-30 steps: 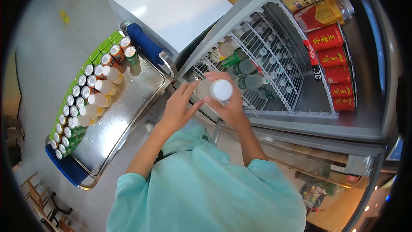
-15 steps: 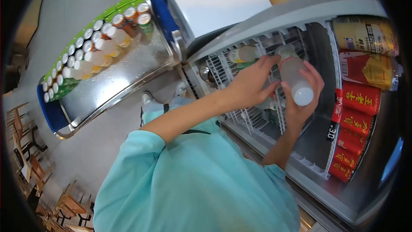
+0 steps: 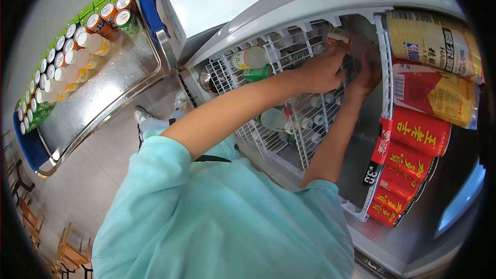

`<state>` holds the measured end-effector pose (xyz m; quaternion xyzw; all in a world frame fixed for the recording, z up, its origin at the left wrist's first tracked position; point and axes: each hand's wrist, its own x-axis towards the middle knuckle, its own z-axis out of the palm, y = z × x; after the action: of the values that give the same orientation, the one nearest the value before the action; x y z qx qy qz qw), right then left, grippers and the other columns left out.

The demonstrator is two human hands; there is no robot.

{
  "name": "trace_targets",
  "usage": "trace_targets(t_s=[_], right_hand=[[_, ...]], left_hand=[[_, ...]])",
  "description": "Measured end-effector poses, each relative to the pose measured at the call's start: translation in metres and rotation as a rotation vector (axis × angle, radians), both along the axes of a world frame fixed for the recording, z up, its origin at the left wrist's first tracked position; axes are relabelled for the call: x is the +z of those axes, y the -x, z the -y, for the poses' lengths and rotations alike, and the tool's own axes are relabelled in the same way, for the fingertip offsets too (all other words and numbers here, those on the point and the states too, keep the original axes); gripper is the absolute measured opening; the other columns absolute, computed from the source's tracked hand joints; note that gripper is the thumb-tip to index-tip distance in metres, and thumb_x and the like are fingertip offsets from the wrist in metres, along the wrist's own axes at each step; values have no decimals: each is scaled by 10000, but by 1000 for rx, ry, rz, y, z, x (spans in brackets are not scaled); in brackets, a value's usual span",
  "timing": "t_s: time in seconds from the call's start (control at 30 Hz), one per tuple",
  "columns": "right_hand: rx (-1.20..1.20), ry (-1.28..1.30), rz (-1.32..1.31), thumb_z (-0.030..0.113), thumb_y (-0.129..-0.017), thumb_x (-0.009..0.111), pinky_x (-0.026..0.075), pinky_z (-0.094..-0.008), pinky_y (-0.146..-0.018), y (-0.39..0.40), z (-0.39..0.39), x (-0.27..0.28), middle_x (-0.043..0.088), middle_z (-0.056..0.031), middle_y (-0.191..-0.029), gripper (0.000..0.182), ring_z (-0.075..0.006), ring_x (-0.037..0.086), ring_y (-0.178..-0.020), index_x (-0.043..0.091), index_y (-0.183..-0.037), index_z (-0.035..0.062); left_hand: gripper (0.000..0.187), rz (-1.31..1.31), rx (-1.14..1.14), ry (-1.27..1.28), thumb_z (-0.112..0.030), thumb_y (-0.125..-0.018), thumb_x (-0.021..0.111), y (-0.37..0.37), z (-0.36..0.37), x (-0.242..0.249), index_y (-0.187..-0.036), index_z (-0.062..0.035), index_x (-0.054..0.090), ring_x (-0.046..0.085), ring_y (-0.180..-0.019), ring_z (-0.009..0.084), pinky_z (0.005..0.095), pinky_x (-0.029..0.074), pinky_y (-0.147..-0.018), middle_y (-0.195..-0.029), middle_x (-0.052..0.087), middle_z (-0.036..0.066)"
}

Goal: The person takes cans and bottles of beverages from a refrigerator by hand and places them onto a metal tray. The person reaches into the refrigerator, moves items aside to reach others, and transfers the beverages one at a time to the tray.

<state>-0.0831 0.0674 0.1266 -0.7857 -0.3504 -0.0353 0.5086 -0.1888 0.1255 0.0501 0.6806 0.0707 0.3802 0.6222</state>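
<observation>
Both hands are deep inside the fridge on a clear plastic bottle (image 3: 358, 43) with a red and white band. My right hand (image 3: 366, 70) wraps the bottle from the right, its fingers shadowed. From the left, my left hand (image 3: 325, 70) has its fingers curled against the bottle; its fingertips are partly hidden. White wire racks (image 3: 292, 64) surround the hands. A pale bottle with a yellow label (image 3: 249, 58) and a green can (image 3: 258, 73) lie on the racks. Another clear bottle (image 3: 274, 119) sits lower down, beside several white-capped bottles (image 3: 316, 120).
On the right, a shelf with a price strip (image 3: 380, 144) holds yellow pouches (image 3: 434, 41) and red cans (image 3: 421, 130). At left, a metal cart (image 3: 111, 80) with blue ends carries several cans (image 3: 70, 45) and white-capped bottles (image 3: 82, 59). Wooden chairs (image 3: 72, 243) stand at lower left.
The bottle has moved up and deeper into the fridge with both hands, and its white end no longer faces me. The view has shifted, so the cart sits farther left.
</observation>
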Motion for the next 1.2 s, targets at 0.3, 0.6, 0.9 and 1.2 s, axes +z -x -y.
trace_targets(t_s=[0.3, 0.6, 0.9, 1.2], right_hand=[[-222, 222, -75, 282, -869, 793, 539, -355, -904, -102, -55, -23, 638, -182, -1305, 625, -217, 645, -1095, 585, -1336, -76], [73, 176, -32, 267, -831, 854, 577, -351, -782, -233, -57, -59, 709, -175, -1111, 472, -207, 689, -907, 693, -1064, -111], [-109, -22, 115, 207, -840, 837, 575, -370, -796, -208, -58, -76, 693, -172, -1108, 408, -236, 681, -952, 669, -1072, -83], [-142, 55, 5, 190, -859, 810, 557, -392, -859, -214, -98, -54, 656, -176, -1179, 467, -248, 653, -1023, 594, -1188, -61]], left_hand=[[626, -211, -62, -92, -230, -948, 567, -81, -34, 11, -1502, 5, 393, 420, -1412, 450, 482, 414, -1144, -1529, 385, 320], [563, -357, -201, -88, -239, -941, 605, -109, -63, -21, -1424, 20, 479, 455, -1373, 430, 467, 445, -1105, -1441, 456, 320], [481, -371, -140, -3, -131, -902, 608, -119, -63, -41, -1346, 32, 521, 489, -1326, 442, 487, 417, -1115, -1396, 491, 314], [501, -458, -187, -159, -134, -904, 587, -131, -54, -56, -1377, 7, 502, 530, -1262, 432, 505, 471, -1036, -1385, 466, 308]])
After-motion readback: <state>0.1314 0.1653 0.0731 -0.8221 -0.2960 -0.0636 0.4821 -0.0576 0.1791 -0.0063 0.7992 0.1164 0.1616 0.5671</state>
